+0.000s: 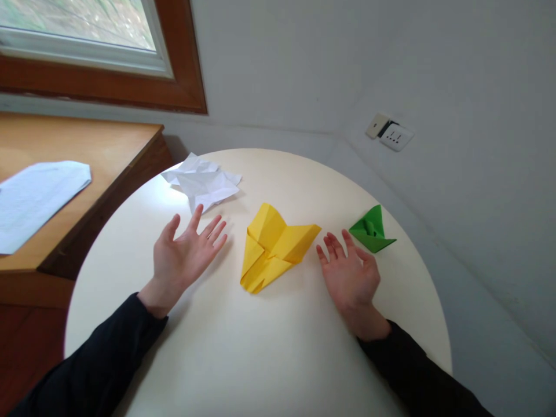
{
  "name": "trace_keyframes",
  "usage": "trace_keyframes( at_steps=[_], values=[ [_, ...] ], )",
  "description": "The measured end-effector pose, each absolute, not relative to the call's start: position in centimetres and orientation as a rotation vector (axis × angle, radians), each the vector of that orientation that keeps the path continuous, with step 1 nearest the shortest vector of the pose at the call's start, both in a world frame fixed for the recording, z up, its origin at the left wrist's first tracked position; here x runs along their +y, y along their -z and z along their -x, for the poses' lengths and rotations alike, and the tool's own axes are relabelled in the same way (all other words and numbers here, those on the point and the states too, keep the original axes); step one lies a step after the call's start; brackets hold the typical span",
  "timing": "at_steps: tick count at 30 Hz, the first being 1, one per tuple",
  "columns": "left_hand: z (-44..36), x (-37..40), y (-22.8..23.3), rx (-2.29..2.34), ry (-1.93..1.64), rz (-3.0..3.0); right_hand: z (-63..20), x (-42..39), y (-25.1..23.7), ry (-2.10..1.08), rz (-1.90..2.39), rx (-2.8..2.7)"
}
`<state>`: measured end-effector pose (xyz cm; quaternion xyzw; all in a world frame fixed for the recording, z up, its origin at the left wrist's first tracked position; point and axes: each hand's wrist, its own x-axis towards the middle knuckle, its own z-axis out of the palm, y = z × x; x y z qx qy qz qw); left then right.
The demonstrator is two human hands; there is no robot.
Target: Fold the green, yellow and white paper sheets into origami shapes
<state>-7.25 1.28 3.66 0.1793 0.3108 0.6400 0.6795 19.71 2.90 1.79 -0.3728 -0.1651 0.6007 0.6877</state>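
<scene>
Left hand (185, 255) and right hand (350, 272) spread, palms up, holding nothing, flanking yellow folded paper (271, 246) mid-table (260, 347); green folded paper (371, 230) near right edge.

folded paper (273, 246): yellow | paper boat (371, 230): green | crumpled paper (202, 180): white | table (260, 347): cream

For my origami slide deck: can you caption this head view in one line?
Open left hand and right hand flank a folded yellow paper on a round table.
</scene>
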Motion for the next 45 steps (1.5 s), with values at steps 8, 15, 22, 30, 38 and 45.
trace_keyframes(
  at_steps=[8,15,22,30,38,45],
  values=[
    [6.8,1.1,-4.0,0.673,-1.429,-0.280,-19.4,2.6,-1.9,-1.383,0.815,-0.431],
    [6.8,1.3,-3.6,0.698,-1.456,-0.399,-21.4,3.4,-1.9,-0.369,1.080,-1.336],
    [6.0,1.5,-2.6,0.799,-1.500,-0.582,-23.8,4.1,-3.7,0.222,1.858,-2.115],
    [5.1,1.0,-1.3,0.934,-1.487,-0.936,-23.8,2.8,-5.8,-0.637,1.985,-2.575],
    [3.7,-0.7,-0.7,1.140,-1.432,-1.485,-22.9,3.3,-7.0,-2.078,0.853,-2.431],
    [1.9,-3.7,-1.0,1.374,-1.264,-2.287,-21.7,5.6,-3.1,-1.170,1.060,-1.400]
  ],
)
